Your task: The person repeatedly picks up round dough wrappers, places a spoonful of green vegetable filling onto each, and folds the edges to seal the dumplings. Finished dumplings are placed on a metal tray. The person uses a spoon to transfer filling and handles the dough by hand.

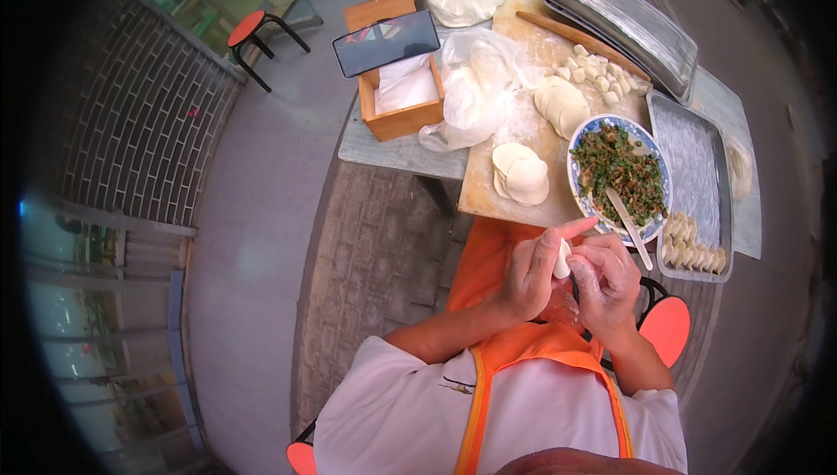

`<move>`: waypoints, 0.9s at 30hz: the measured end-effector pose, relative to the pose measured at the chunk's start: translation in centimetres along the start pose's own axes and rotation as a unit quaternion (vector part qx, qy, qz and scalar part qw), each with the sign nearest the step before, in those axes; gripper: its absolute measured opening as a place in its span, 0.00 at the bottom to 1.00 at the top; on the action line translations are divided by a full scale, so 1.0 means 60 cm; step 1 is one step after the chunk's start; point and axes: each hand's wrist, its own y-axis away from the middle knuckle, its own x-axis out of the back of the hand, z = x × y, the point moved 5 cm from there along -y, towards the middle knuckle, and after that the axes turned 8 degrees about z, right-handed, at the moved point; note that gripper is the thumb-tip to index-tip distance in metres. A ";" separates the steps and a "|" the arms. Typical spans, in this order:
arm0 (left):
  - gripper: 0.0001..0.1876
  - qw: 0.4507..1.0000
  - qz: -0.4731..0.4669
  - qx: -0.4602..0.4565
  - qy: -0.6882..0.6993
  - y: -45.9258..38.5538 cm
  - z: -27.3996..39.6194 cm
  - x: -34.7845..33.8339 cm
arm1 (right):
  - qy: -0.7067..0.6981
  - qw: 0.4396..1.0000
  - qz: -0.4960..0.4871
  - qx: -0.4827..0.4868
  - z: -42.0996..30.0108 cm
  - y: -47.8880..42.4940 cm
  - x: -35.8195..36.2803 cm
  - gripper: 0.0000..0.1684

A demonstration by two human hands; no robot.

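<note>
Pinched between my left hand [537, 272] and my right hand [605, 275] is a small folded dumpling [562, 260], held above my orange apron. My fingers cover much of it, so its edge is partly hidden. Just beyond my hands, a blue-and-white bowl [575, 182] holds chopped green and brown filling [611, 164], with a pale flat spatula [629, 229] resting across its rim. A stack of round dough wrappers [521, 174] lies on the floured wooden board [484, 190], and a second overlapping row of wrappers [561, 105] sits farther back. Shaped dumplings [693, 246] line the near end of a metal tray [693, 148].
Behind the wrappers are small dough pieces [598, 76], a wooden rolling pin [575, 42] and a stacked metal tray [621, 23]. Leftward lie a floury plastic bag [477, 95], a wooden tissue box [405, 118] and a phone [387, 43]. Red-topped stools [666, 330] stand around.
</note>
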 end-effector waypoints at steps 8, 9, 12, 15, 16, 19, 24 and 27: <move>0.37 0.998 -0.025 -0.012 0.049 0.006 0.004 -0.013 | -0.015 1.000 0.002 0.006 -0.008 0.004 -0.001 0.06; 0.37 0.998 -0.031 -0.016 0.057 0.005 0.003 -0.014 | -0.027 1.000 0.002 0.002 -0.010 0.003 0.001 0.06; 0.38 0.998 -0.045 0.007 0.042 0.011 -0.006 -0.014 | -0.043 0.999 -0.003 0.014 -0.016 -0.003 0.006 0.06; 0.37 0.994 -0.077 -0.062 -0.044 0.009 0.012 -0.021 | -0.024 0.998 -0.001 0.054 -0.019 -0.003 0.017 0.06; 0.36 0.993 -0.080 -0.076 -0.051 0.007 0.017 -0.023 | -0.023 0.998 0.014 0.053 -0.020 -0.001 0.021 0.06; 0.32 0.988 -0.061 -0.128 -0.068 0.007 0.034 -0.028 | -0.033 0.997 0.048 0.040 -0.023 0.003 0.039 0.05; 0.16 0.974 0.036 -0.215 -0.066 0.007 0.045 -0.019 | -0.039 0.998 0.055 -0.001 -0.014 0.013 0.052 0.08; 0.10 0.992 0.045 -0.115 -0.031 0.009 0.036 -0.005 | -0.106 0.982 0.066 -0.139 -0.007 0.028 0.042 0.12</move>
